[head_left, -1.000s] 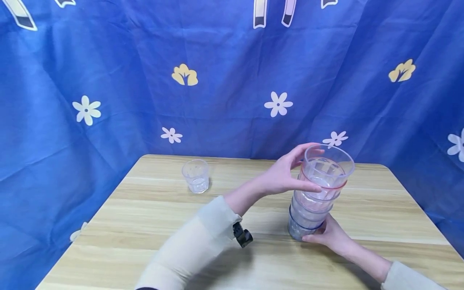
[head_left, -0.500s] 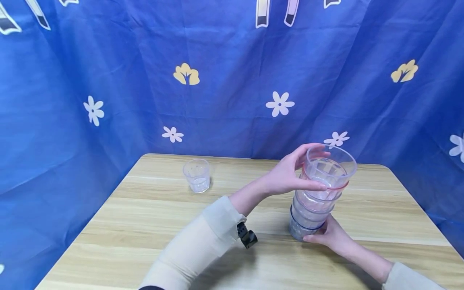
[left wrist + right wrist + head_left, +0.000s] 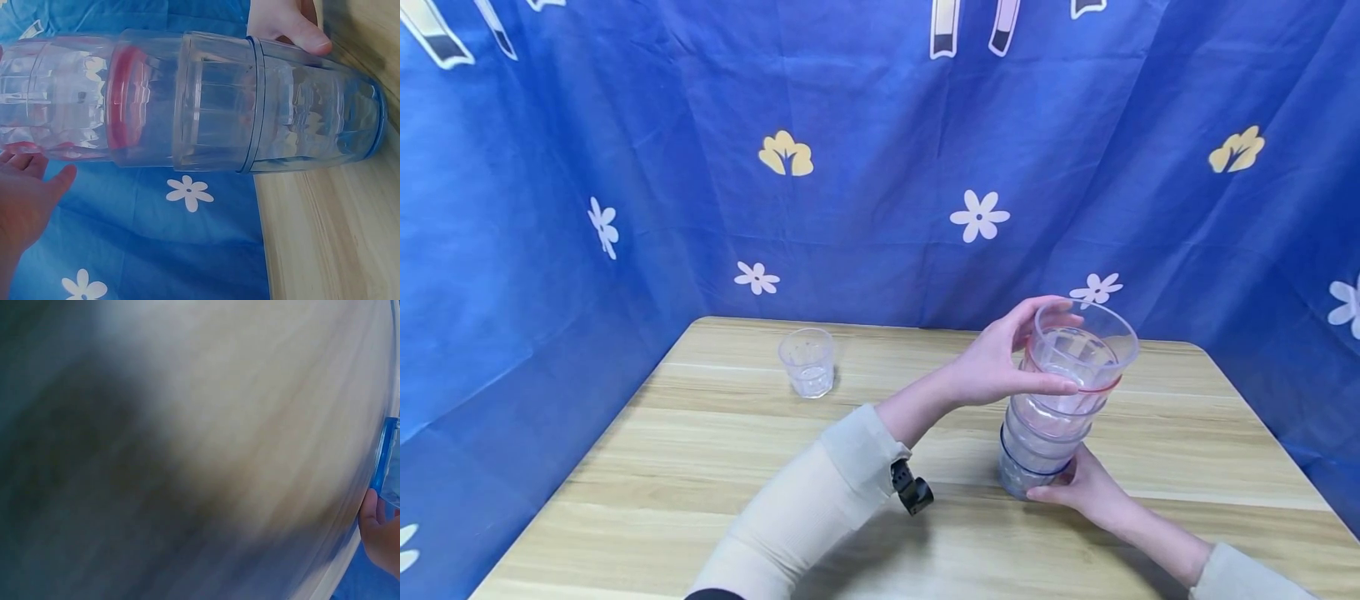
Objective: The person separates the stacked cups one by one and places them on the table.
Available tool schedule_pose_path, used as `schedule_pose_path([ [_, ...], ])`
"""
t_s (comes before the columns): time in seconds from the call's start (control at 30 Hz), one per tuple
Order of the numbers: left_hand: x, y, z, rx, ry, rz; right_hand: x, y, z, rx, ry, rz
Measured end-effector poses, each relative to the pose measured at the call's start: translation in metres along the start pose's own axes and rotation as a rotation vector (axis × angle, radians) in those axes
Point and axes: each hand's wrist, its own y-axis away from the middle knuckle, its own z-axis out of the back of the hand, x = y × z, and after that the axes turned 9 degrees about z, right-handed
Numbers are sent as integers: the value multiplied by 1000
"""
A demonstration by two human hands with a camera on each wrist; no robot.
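1. The left hand is at about 10 o'clock of the stack of cups, fingers curled behind the upper cups and thumb across the front. A light grip would serve best there, since a hard squeeze could skew the clear top cup.
2. The right hand, at about 5 o'clock of the stack, grips the blue-rimmed bottom cup low down, thumb in front and fingers mostly hidden. That low hold is probably the anchor; it should brace without lifting or twisting.
3. Between the two, the cups sit nested, the red-rimmed cup just beneath the top one. Level pressure straight down the stack's axis should seat each rim evenly (a crooked rim would likely jam or tip).
4. The stack leans towards 1 o'clock in the head view, though whether it truly tilts cannot be told. Its base seems to rest on the tabletop, at 4 o'clock of that view's centre.
5. Farther out, at 8 o'clock of the same centre, a lone clear cup stands upright, well apart; the left forearm should clear it on any sideways swing.
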Motion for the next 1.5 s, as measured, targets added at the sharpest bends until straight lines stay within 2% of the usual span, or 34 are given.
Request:
schedule_pose_path([
  [0.23, 3, -1, -2, -2, 10, -22, -3, 1, 0, 4, 0, 31],
  [0.63, 2, 1, -2, -25, 20, 10, -4, 1, 3, 33, -2, 105],
  [0.93, 1, 2, -2, -33, 8, -7, -3, 2, 1, 12, -5, 96],
  [1.23, 0, 1, -3, -42, 19, -72, -5, 2, 1, 21, -16, 104],
  [1.5, -8, -2, -1, -107, 1, -131, -7, 1, 0, 21, -15, 127],
])
